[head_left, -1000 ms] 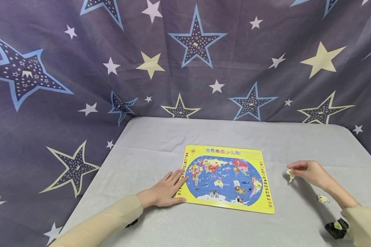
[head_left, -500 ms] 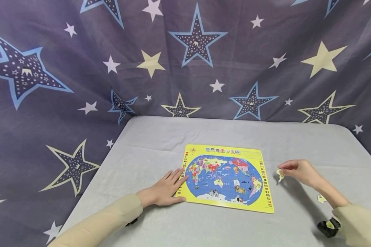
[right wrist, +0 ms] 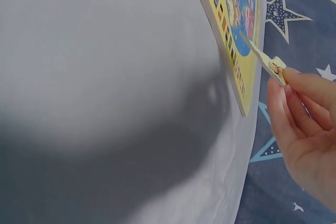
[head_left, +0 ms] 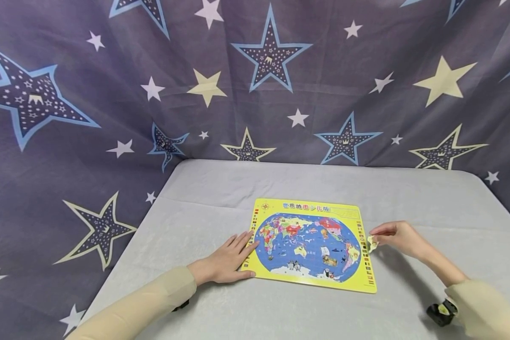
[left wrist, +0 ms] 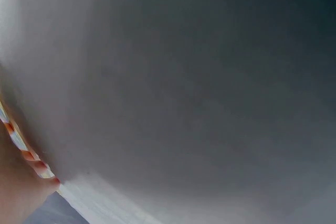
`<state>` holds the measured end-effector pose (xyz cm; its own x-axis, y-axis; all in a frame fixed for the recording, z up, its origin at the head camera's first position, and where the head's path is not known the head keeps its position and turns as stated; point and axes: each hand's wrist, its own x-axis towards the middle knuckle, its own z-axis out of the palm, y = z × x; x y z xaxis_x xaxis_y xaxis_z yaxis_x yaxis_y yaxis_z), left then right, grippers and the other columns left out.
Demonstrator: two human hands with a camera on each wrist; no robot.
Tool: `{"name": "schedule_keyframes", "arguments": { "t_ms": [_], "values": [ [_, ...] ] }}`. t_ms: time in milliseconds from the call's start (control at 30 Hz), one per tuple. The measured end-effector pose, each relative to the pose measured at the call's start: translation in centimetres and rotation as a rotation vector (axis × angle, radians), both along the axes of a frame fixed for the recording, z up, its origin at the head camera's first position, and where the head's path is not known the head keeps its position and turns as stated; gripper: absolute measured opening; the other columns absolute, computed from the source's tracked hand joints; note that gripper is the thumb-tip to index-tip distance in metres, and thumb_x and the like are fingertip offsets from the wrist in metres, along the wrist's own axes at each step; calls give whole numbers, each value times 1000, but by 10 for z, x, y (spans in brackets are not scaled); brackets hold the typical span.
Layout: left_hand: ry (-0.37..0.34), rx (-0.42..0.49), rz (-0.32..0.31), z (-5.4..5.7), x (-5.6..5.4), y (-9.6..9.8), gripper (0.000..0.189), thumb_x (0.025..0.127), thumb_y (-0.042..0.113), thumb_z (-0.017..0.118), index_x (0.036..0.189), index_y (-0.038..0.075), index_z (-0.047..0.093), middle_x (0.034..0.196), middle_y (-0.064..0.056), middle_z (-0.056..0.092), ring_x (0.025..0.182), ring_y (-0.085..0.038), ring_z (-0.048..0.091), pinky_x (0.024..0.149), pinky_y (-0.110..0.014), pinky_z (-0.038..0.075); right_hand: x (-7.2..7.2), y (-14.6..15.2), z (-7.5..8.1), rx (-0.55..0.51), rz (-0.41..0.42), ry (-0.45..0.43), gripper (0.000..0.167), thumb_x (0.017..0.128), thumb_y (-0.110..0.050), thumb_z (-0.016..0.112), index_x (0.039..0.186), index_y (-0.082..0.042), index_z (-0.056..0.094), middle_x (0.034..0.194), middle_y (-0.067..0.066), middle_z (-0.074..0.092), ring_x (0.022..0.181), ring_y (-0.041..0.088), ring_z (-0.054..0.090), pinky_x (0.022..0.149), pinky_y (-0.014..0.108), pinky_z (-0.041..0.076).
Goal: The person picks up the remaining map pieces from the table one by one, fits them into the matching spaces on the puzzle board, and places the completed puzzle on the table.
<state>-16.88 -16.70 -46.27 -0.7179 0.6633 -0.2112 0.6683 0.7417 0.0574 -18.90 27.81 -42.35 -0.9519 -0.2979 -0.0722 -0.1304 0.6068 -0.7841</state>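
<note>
A yellow-bordered world map puzzle board [head_left: 308,285] lies flat on the table. Over its left edge rests my left hand [head_left: 221,262], fingers spread straight and thumb near the lower left corner. Just beyond the board's right edge, my right hand [head_left: 403,238] pinches a small pale yellow puzzle piece [head_left: 372,243] between thumb and fingertips. In the right wrist view that puzzle piece [right wrist: 271,65] is thin, tapers to a narrow tip, and carries a small brownish picture. The left wrist view catches only part of the left hand [left wrist: 18,187] against the board's edge.
Grey cloth covers the table [head_left: 212,189]. A dark star-patterned curtain [head_left: 280,108] hangs behind it and along the left side. A black device [head_left: 441,313] sits under the right wrist, by the sleeve cuff.
My right hand has moved left with the puzzle piece, up to the board's right edge. A second loose piece, seen earlier, is now hidden by the forearm. The left hand stays still.
</note>
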Motion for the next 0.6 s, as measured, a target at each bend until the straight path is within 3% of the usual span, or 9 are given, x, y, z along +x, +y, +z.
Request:
{"name": "schedule_keyframes", "arguments": {
  "t_ms": [167,600],
  "values": [
    [-3,4,0,0,0,0,81,84,68,20,143,14,14,148,-12,4,135,-25,5,108,-42,10,0,-7,0,-18,23,-41,25,81,-8,62,98,11,62,88,18,66,71,16,63,65,27,52],
    [-11,4,4,0,0,0,81,83,68,21,143,14,13,148,-11,3,135,-24,4,108,-42,10,-3,-18,-7,-122,114,-97,21,81,-2,60,95,14,61,86,21,64,71,15,63,66,29,53]
  ]
}}
